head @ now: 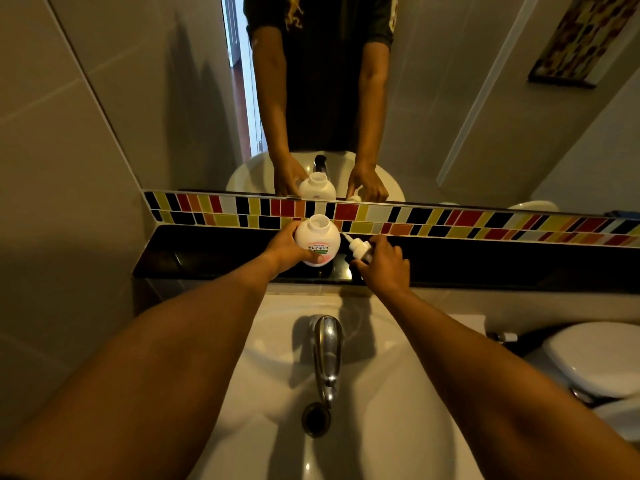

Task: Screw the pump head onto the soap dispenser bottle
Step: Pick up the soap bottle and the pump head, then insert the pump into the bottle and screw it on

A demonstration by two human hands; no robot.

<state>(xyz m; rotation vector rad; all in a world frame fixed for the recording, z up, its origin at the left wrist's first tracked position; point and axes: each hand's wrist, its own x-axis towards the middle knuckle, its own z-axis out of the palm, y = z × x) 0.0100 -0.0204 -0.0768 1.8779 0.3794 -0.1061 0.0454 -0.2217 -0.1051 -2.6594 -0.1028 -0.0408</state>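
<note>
I see the round white soap bottle [316,244] standing on the dark shelf [485,261] behind the sink [398,393], just under the strip of colored tiles [450,221]. Its mouth is open at the top, with no cap on it. My left hand [282,247] sits at the bottle's 9 o'clock, fingers wrapped around its side to keep it from sliding. At the bottle's 3 o'clock, just beside it, lies the pump head [358,247], tipped over with its thin tube pointing to about 10 o'clock, toward the tiles. My right hand [382,263] is on the pump head, fingers curled over it. I cannot tell if they squeeze it tight yet.

I think the step now is picking up the pump head. Nothing is screwed on yet. Next I must lift it, turn it so the tube points down, slip the tube into the open mouth, then twist the collar while the left hand keeps the bottle steady.
</note>
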